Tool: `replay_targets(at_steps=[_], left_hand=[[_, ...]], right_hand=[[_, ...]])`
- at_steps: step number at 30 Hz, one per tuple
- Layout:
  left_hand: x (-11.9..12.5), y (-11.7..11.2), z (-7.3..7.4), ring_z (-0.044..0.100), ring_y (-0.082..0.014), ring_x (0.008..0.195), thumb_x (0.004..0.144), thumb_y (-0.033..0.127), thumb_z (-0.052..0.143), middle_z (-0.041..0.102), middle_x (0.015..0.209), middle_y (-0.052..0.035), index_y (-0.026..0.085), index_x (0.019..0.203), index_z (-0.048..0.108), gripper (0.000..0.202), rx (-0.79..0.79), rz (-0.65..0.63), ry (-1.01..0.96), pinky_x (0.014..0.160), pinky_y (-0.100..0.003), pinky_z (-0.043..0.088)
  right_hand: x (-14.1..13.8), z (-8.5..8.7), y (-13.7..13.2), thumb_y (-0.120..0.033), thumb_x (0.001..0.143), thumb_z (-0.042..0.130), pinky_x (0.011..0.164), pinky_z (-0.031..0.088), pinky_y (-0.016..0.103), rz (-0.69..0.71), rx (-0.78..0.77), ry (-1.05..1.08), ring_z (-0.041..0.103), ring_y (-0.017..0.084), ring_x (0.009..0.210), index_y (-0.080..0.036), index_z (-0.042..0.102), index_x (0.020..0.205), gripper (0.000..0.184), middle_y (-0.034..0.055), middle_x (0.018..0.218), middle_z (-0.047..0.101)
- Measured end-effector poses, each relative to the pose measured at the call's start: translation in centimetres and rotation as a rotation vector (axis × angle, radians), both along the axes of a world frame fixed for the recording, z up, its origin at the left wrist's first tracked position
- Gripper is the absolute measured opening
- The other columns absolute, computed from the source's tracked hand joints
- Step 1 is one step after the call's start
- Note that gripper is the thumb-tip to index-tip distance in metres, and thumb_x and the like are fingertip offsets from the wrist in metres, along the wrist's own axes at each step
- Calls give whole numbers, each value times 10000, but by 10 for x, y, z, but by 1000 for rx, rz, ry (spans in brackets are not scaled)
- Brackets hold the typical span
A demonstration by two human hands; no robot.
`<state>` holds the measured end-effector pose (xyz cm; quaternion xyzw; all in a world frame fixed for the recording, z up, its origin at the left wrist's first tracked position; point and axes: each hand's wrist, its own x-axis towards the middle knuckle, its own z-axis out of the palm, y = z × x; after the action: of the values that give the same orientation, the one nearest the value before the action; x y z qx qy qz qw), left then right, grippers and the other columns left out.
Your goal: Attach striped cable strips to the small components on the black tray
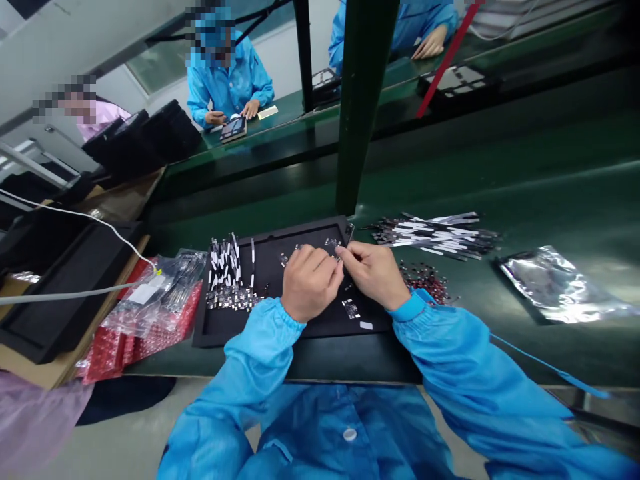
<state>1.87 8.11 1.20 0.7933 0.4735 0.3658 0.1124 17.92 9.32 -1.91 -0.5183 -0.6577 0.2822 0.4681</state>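
My left hand (pixel 310 280) and my right hand (pixel 375 272) meet over a black tray (pixel 220 330) on the green bench. Both are closed in a pinch, fingertips touching around a tiny part that I cannot make out. On the tray's left side stands a row of small black-and-white strip parts (pixel 226 273). A few small components (pixel 351 308) lie loose on the tray between my wrists. Blue sleeves cover both arms.
A pile of black-and-white strips (pixel 440 233) lies right of the tray, small red-dark parts (pixel 425 279) beside my right wrist, a silver foil bag (pixel 560 283) farther right. Red packets in clear bags (pixel 145 313) and black trays (pixel 60 280) sit left. A green post (pixel 360 100) rises ahead; other people work across the bench.
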Motion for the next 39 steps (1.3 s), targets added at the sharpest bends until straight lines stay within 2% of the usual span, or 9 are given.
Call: replay_targets(at_steps=[3,7,11,17,25,27,32,34,39], left_hand=[[-6,25,5,601,-202,802,925,350,584,694,793,-77,187,730,681,273,-101,94,16,810,-354,451],[-23,83,-4,593,-174,640,833,375,710,656,615,-27,177,655,719,267,-523,192,85,658,-307,440],[-26,115,-17,600,-193,633,627,326,887,638,559,-26,182,561,707,239,-566,184,120,676,-319,458],[-13,78,-2,582,-144,605,895,521,606,692,726,-32,181,825,757,379,-612,46,-53,623,-282,443],[-16,37,1,427,-87,494,736,554,759,511,563,32,161,678,618,422,-844,-124,-452,497,-247,325],[-11,33,-2,442,-100,521,784,501,733,528,594,19,166,686,612,369,-734,-90,-433,524,-259,355],[5,10,1,571,-196,780,934,326,579,624,751,-77,178,667,602,306,-12,-22,29,762,-342,434],[-2,12,6,581,-203,802,945,313,558,639,769,-85,175,679,620,305,47,6,115,777,-344,429],[-61,61,9,544,-159,626,791,370,752,625,612,-19,169,629,673,270,-521,263,143,624,-294,377]], right_hand=[[5,1,4,-387,919,524,531,251,293,-102,-3,8,353,110,501,-207,380,524,457,-32,490,346],[13,-2,10,-382,904,533,522,260,288,-141,-18,27,379,118,489,-209,422,514,441,-29,467,372],[16,-6,13,-448,926,530,534,299,281,-70,-52,80,436,131,518,-207,468,546,455,-14,498,456],[17,-6,13,-488,960,516,580,346,283,18,-76,142,495,143,573,-202,525,618,446,-3,569,523],[13,1,7,-529,957,514,550,310,280,168,-91,175,411,126,554,-207,458,595,488,-16,565,456],[9,2,4,-507,961,503,545,288,284,167,-53,109,388,124,549,-208,428,582,490,-19,550,424],[1,-1,0,-396,939,519,531,241,289,-62,103,-65,309,100,498,-204,376,549,457,-40,497,335],[2,-1,0,-369,928,533,526,242,286,-129,139,-77,304,93,484,-200,380,542,448,-46,486,330],[10,-3,6,-343,924,543,521,252,279,-227,116,-13,342,94,479,-201,366,537,449,-48,478,326]])
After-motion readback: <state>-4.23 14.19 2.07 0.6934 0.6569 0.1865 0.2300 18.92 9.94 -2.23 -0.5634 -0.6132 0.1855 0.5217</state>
